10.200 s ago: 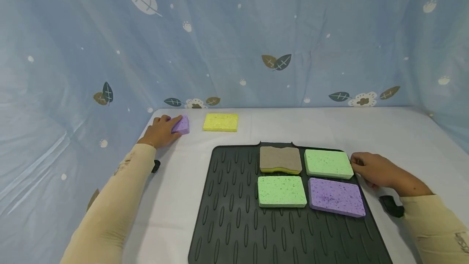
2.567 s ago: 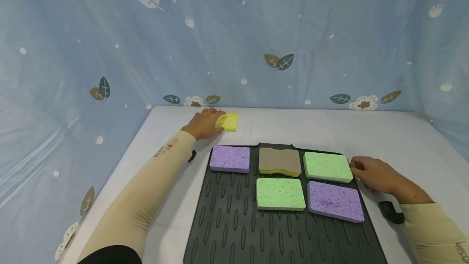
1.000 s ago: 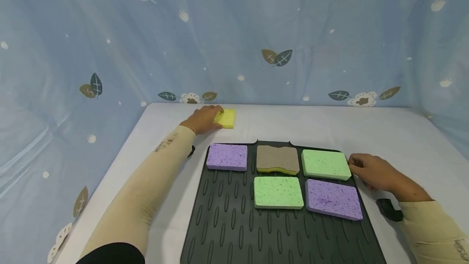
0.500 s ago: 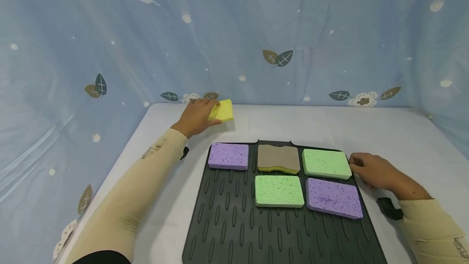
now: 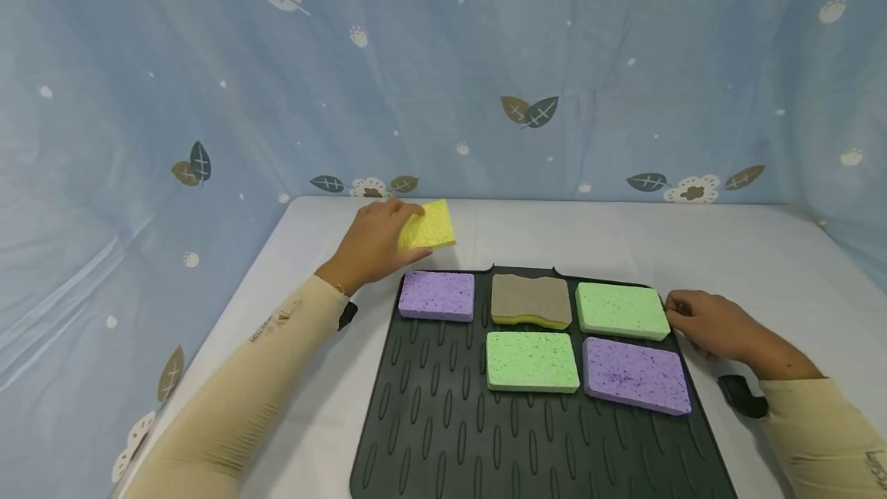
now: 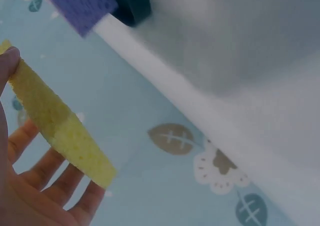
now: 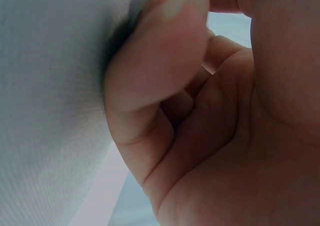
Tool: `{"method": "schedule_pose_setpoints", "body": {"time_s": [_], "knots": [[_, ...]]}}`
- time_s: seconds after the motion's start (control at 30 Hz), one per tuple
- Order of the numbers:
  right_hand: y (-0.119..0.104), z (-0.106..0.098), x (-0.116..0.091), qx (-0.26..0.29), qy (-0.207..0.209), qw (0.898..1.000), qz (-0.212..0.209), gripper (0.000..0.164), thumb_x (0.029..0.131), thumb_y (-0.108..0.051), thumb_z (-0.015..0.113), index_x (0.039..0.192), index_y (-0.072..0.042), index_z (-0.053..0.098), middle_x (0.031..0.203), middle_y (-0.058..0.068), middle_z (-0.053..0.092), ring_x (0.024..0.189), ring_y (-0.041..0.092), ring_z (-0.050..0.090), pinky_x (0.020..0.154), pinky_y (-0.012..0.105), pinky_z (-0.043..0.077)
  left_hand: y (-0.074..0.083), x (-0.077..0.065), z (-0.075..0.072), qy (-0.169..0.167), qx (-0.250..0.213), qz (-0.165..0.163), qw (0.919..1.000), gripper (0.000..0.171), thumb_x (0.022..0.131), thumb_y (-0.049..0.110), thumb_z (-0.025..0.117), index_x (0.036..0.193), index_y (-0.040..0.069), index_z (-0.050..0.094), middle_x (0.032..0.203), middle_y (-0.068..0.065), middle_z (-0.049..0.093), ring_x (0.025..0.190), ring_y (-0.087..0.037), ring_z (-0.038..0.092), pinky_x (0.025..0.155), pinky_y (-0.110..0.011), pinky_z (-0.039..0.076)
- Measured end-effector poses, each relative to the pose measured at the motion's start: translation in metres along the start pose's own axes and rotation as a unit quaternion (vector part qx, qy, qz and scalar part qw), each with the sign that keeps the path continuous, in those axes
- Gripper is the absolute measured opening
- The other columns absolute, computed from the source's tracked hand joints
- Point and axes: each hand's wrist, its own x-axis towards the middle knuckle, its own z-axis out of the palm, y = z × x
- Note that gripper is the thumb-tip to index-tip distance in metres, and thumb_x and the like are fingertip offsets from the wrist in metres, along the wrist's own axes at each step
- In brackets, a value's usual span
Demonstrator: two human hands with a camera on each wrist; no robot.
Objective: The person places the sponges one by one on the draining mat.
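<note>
Pinched between the thumb and fingers of my left hand (image 5: 374, 241) is a yellow sponge (image 5: 428, 226), raised and tilted above the white table behind the dark mat. The left wrist view shows this sponge (image 6: 65, 126) edge-on, with the thumb on one end and the fingers along the other. My right hand (image 5: 710, 326) rests on the table with loosely curled fingers, right at the mat's edge beside a green sponge (image 5: 621, 310). In the right wrist view the right hand (image 7: 185, 116) shows curled fingers against white cloth, with nothing seen in the palm.
On the dark ridged mat (image 5: 416, 437) lie a purple sponge (image 5: 436, 296) at back left, a brown-topped sponge (image 5: 530, 299), a second green sponge (image 5: 532, 362) and a second purple sponge (image 5: 636, 376). A blue patterned curtain (image 5: 443, 68) borders the table.
A purple sponge, earlier in my left hand at far left, now lies on the mat's back left corner. My left hand has since lifted the yellow sponge off the table. The right hand stays put.
</note>
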Motion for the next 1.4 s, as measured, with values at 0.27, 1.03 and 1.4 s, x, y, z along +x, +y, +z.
{"method": "schedule_pose_setpoints", "body": {"time_s": [0.27,1.03,1.4], "knots": [[-0.002,-0.001,0.001,-0.005,0.004,1.000,-0.007,0.019,0.102,-0.021,0.048,0.097,-0.007,0.059,0.069,0.001,0.051,0.053,0.016,0.050,0.044,0.032,0.044,0.018,-0.032,-0.005,0.051,-0.011,0.059,0.9969,0.065,0.085,0.050,0.077,0.133,0.011,0.058,0.123,-0.011,0.062,0.113,-0.030,0.061,0.097,-0.048,0.051],[0.001,0.000,0.001,-0.010,0.015,1.000,-0.006,0.019,0.102,-0.020,0.047,0.098,-0.007,0.060,0.068,0.000,0.050,0.053,0.016,0.049,0.043,0.031,0.043,0.058,-0.095,-0.014,0.010,-0.013,0.140,0.9900,0.072,0.083,0.057,0.075,0.143,0.024,0.052,0.125,0.000,0.060,0.113,-0.019,0.060,0.090,-0.043,0.052],[0.002,0.008,-0.002,-0.011,0.019,1.000,-0.010,0.019,0.103,-0.021,0.048,0.096,-0.008,0.059,0.067,0.000,0.049,0.052,0.016,0.049,0.043,0.031,0.043,0.067,-0.103,-0.018,-0.029,-0.014,0.165,0.9858,0.072,0.082,0.061,0.073,0.142,0.027,0.053,0.121,0.004,0.062,0.113,-0.014,0.059,0.088,-0.040,0.051]]}}
